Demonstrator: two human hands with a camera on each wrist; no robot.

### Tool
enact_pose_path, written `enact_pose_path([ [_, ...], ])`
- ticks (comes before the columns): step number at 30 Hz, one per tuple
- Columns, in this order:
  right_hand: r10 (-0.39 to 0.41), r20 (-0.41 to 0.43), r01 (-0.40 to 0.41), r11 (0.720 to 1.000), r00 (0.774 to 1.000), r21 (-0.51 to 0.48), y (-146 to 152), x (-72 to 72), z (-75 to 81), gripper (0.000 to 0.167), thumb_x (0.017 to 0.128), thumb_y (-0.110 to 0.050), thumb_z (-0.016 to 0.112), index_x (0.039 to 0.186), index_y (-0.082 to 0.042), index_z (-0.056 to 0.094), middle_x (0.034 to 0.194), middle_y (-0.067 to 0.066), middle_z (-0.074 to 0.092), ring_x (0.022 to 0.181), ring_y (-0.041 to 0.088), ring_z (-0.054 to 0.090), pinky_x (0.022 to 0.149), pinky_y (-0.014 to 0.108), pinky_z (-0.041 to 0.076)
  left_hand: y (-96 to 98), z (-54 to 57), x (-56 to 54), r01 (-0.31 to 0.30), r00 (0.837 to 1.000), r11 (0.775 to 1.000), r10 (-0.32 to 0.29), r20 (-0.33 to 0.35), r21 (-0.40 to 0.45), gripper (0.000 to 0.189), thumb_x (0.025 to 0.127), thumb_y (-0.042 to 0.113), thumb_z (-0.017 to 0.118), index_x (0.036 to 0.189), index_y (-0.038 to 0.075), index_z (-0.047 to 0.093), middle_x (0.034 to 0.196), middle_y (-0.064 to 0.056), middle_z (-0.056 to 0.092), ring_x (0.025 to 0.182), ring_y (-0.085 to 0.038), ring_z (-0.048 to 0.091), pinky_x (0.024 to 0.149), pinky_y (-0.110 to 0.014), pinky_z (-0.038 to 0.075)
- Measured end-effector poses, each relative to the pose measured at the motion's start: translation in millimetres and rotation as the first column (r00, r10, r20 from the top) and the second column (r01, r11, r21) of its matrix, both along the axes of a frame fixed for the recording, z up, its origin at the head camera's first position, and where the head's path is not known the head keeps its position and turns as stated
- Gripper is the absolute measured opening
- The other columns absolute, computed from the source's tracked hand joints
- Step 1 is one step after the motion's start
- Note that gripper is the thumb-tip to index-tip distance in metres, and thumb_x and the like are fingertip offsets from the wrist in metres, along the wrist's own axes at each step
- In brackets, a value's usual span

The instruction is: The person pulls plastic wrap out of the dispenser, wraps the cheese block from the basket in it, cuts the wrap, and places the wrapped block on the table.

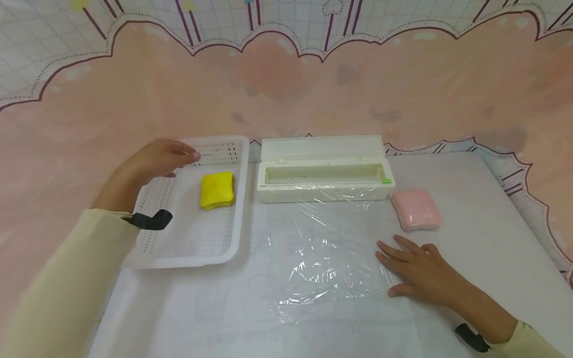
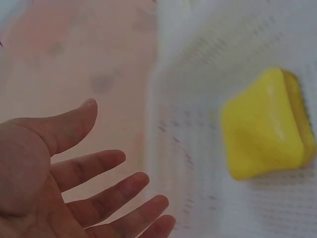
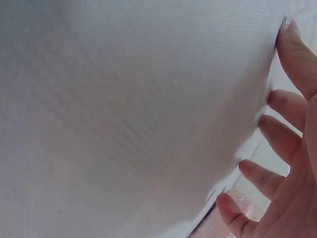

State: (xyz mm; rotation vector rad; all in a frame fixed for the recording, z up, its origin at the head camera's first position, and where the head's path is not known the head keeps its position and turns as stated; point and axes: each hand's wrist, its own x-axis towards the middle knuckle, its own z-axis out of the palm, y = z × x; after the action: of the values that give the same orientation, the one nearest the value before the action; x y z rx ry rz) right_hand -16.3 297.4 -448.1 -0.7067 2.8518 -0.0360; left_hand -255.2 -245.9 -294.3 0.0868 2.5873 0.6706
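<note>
In the head view my left hand [image 1: 163,158] hovers over the left side of a white perforated basket [image 1: 243,199], its fingers loosely extended and holding nothing. A yellow square block [image 1: 217,190] with rounded, pillow-like sides lies in the basket, apart from that hand. My right hand [image 1: 421,271] rests with fingers spread at the right edge of a sheet of clear cling film [image 1: 327,263] on the table. The film runs forward from an open white cling film dispenser box [image 1: 327,194]. Just beyond the right fingers sits a pink square block [image 1: 416,210] with a glossy surface.
A raised lid [image 1: 321,148] stands at the back of the dispenser, and a small green tab [image 1: 386,181] sits at its right front edge. The white tabletop [image 1: 215,308] meets a peach patterned cloth [image 1: 286,94] behind it.
</note>
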Motion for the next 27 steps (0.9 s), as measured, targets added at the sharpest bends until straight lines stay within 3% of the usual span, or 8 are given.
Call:
enact_pose_path([
  [2,0.001,-0.002,-0.001,1.000,1.000,-0.006,1,0.1,-0.1,0.085,0.080,-0.074,0.066,0.150,-0.028,0.052,0.159,-0.002,0.047,0.146,0.038,0.040,0.095,0.061,0.046,-7.9,-17.8,-13.9,-0.060,0.993,0.998,0.056,0.107,0.031,0.076,0.099,0.057,0.057,0.150,0.003,0.043,0.154,-0.026,0.043,0.134,-0.047,0.048,0.103,-0.053,0.052],
  [4,0.003,-0.002,-0.003,1.000,1.000,-0.011,1,0.4,-0.3,0.084,0.080,-0.073,0.066,0.150,-0.028,0.052,0.159,-0.002,0.047,0.146,0.039,0.040,0.095,0.061,0.046,-14.1,-34.3,-23.1,-0.132,0.972,0.990,0.118,0.205,0.053,0.081,0.099,0.056,0.058,0.153,0.000,0.038,0.155,-0.028,0.039,0.136,-0.047,0.048,0.103,-0.050,0.053],
  [9,-0.002,0.004,0.002,1.000,1.000,-0.024,2,0.1,-1.5,0.085,0.081,-0.076,0.063,0.150,-0.028,0.052,0.159,-0.002,0.046,0.146,0.039,0.039,0.095,0.060,0.046,-19.3,-68.2,-33.3,-0.315,0.879,0.943,0.245,0.408,0.112,0.078,0.100,0.046,0.063,0.153,-0.003,0.033,0.150,-0.027,0.044,0.122,-0.036,0.063,0.100,-0.042,0.056],
  [12,-0.003,0.006,0.004,1.000,1.000,-0.022,3,-0.4,-2.1,0.085,0.081,-0.078,0.061,0.150,-0.029,0.052,0.160,-0.003,0.046,0.146,0.039,0.039,0.095,0.061,0.047,-16.0,-80.6,-35.1,-0.383,0.835,0.918,0.294,0.466,0.105,0.075,0.097,0.042,0.068,0.149,-0.002,0.037,0.134,-0.020,0.058,0.102,-0.026,0.071,0.096,-0.036,0.058],
  [15,-0.003,0.005,0.003,1.000,1.000,-0.017,3,-0.5,-2.8,0.085,0.081,-0.077,0.062,0.150,-0.029,0.052,0.160,-0.002,0.046,0.146,0.039,0.039,0.095,0.061,0.047,-11.3,-87.3,-33.7,-0.429,0.809,0.899,0.341,0.478,0.085,0.075,0.094,0.042,0.073,0.146,-0.002,0.041,0.113,-0.014,0.067,0.089,-0.021,0.073,0.092,-0.033,0.059],
  [21,-0.004,0.005,0.004,1.000,1.000,-0.014,3,-0.4,-3.6,0.085,0.081,-0.075,0.063,0.151,-0.029,0.051,0.160,-0.002,0.045,0.147,0.039,0.038,0.095,0.061,0.047,-6.0,-92.6,-32.0,-0.446,0.808,0.892,0.365,0.463,0.074,0.070,0.094,0.038,0.073,0.145,-0.001,0.043,0.093,-0.008,0.068,0.080,-0.020,0.073,0.086,-0.032,0.060],
  [23,-0.004,0.006,0.004,1.000,1.000,-0.015,3,-0.5,-3.7,0.085,0.081,-0.076,0.062,0.151,-0.029,0.051,0.160,-0.002,0.045,0.147,0.039,0.038,0.095,0.061,0.047,-6.3,-93.3,-32.5,-0.436,0.820,0.896,0.357,0.448,0.084,0.069,0.095,0.035,0.073,0.146,0.000,0.041,0.100,-0.010,0.066,0.079,-0.020,0.071,0.086,-0.033,0.061],
  [27,0.000,-0.001,0.000,1.000,1.000,-0.011,3,-0.4,-4.9,0.085,0.082,-0.077,0.061,0.151,-0.029,0.051,0.160,-0.002,0.046,0.146,0.039,0.039,0.094,0.060,0.048,-10.1,-93.1,-34.4,-0.370,0.866,0.925,0.310,0.393,0.085,0.066,0.097,0.032,0.071,0.146,0.002,0.038,0.121,-0.017,0.056,0.082,-0.021,0.068,0.086,-0.033,0.061],
])
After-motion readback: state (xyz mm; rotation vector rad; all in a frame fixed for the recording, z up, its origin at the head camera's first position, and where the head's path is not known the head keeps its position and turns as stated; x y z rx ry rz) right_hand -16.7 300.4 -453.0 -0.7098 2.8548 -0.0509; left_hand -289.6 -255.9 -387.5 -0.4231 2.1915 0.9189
